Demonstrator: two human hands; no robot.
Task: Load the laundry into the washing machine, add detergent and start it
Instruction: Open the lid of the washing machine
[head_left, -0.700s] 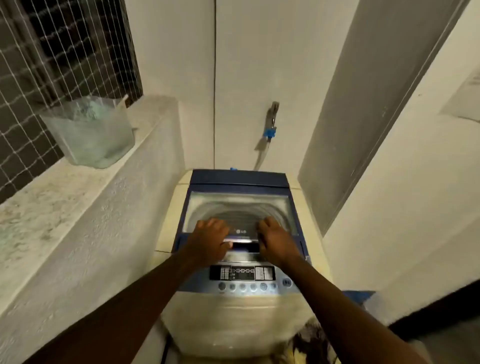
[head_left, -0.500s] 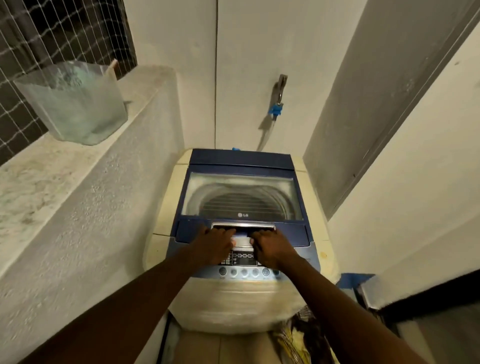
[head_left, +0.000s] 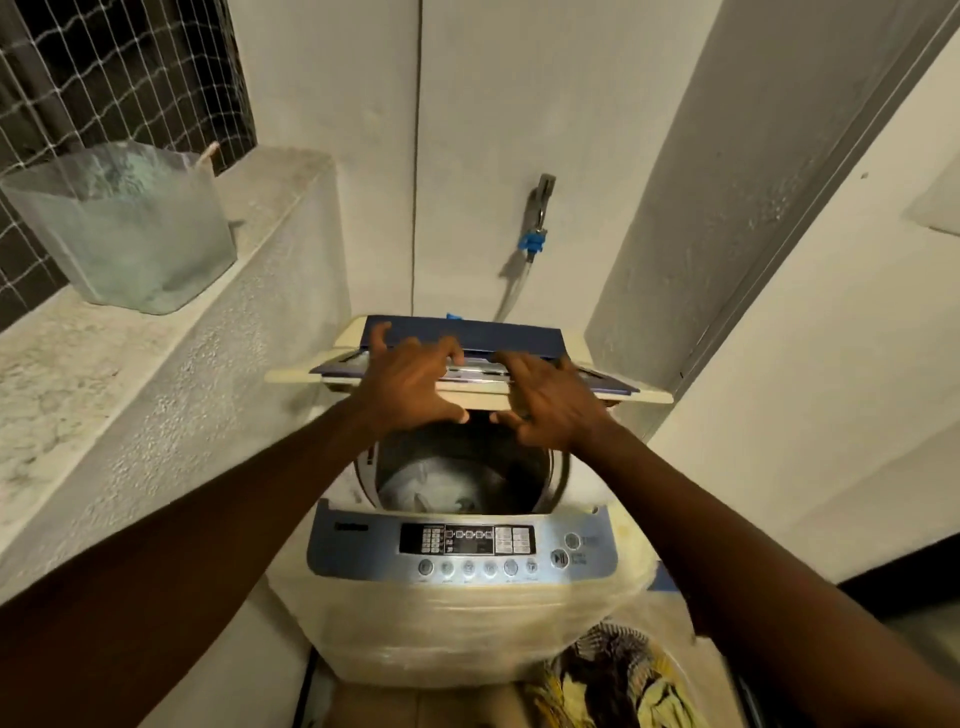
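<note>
A cream top-loading washing machine (head_left: 467, 629) with a blue control panel (head_left: 462, 545) stands below me. Its dark blue lid (head_left: 498, 336) is raised and folded toward the back wall. My left hand (head_left: 410, 387) and my right hand (head_left: 556, 410) grip the lid's front edge side by side, fingers over the top and thumbs underneath. The open drum (head_left: 524, 483) shows below my hands, with a pale cloth (head_left: 431, 491) lying inside. Yellow and black patterned laundry (head_left: 613, 675) sits at the bottom right beside the machine.
A translucent tub (head_left: 124, 228) holding pale powder stands on the stone ledge (head_left: 78, 374) at the left, in front of a netted window (head_left: 104, 67). A tap with a blue hose fitting (head_left: 535, 228) is on the back wall. Walls close in on both sides.
The lid was flat and shut with my hands at its handle; now both hands have lifted it up and back, exposing the drum.
</note>
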